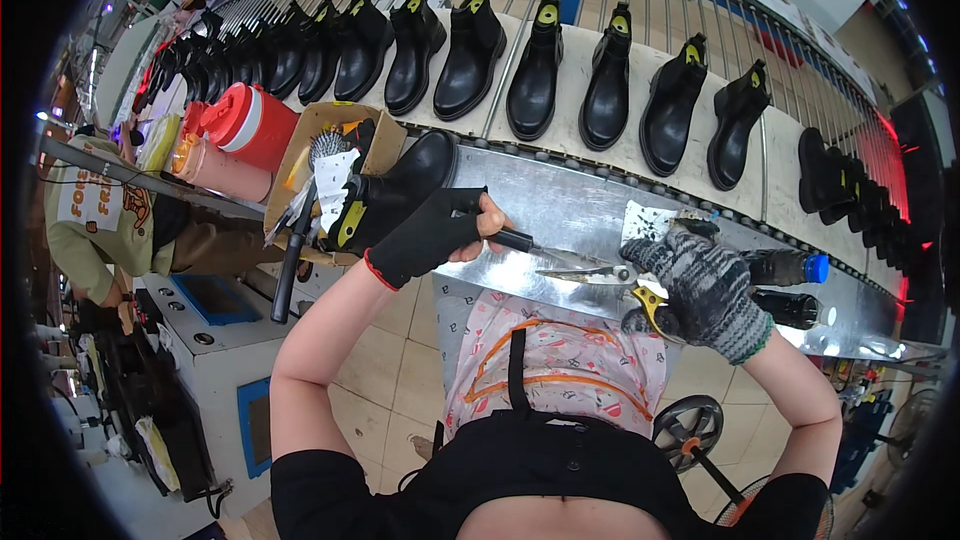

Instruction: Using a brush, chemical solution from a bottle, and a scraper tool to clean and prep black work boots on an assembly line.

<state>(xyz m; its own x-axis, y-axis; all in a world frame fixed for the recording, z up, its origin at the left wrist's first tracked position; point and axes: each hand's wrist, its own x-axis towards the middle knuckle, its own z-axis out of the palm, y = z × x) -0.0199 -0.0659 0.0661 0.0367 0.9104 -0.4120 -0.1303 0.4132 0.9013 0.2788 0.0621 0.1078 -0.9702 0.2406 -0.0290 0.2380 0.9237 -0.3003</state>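
Observation:
My left hand (435,232), in a black glove with bare fingertips, is closed round a black-handled tool (513,239). Its thin metal shaft points right, over the blades of a pair of scissors (578,275). My right hand (700,285), in a grey knitted glove, is closed over the scissors' handle end. A small yellow piece (651,308) shows below its fingers. Beside that hand lies a stained white pad (645,224). A black boot (418,172) lies on its side on the metal bench (560,195), near my left wrist.
Black ankle boots (535,80) stand in a long row on the conveyor (493,130) beyond the bench. At left are a cardboard box (300,155) of tools and a red jug (245,120). Bottles (790,267) lie at right. Another person (120,210) stands at far left.

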